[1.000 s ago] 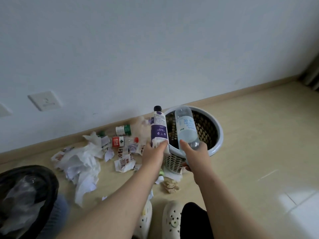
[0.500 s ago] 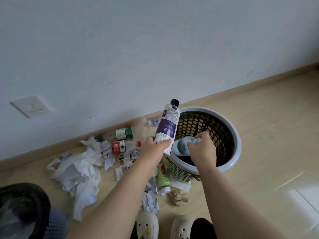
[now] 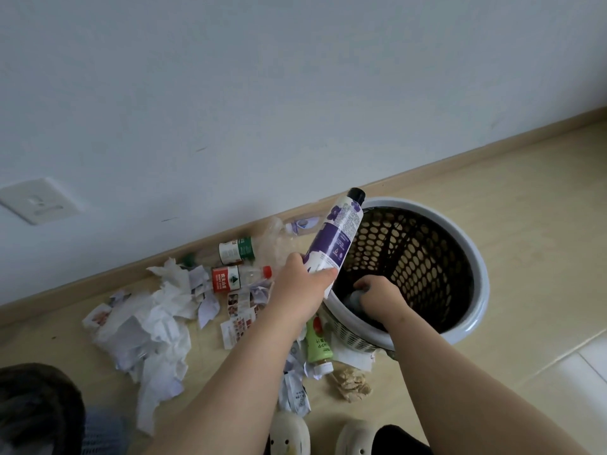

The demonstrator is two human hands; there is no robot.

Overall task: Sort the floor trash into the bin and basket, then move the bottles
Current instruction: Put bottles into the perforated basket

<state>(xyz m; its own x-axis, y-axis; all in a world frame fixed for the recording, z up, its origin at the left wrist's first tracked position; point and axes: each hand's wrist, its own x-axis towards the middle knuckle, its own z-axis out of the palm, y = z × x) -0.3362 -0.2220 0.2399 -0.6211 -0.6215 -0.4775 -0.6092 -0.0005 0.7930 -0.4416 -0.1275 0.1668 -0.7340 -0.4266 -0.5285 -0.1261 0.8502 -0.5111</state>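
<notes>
Head view: at the centre, the left hand [image 3: 297, 290] has its grip clamped on the base of the purple-and-white bottle [image 3: 335, 241], which tilts up and right with its black cap over the near-left edge of the basket [image 3: 482, 287]. The right hand [image 3: 377, 298] reaches down inside the basket by its near wall, grip curled round a pale bottle [image 3: 356, 295] that is mostly hidden. Bare floor [image 3: 525, 224] lies open to the right of the basket. Left of it the floor is crowded: a paper heap [image 3: 147, 323], a red-labelled bottle [image 3: 236, 277] and a green-labelled bottle [image 3: 236, 251] near the skirting, and a green bottle [image 3: 317, 343] touching the basket's foot. The dark bin [image 3: 36, 405] sits at lower left. A pale wall with a socket [image 3: 36, 200] fills the top.
</notes>
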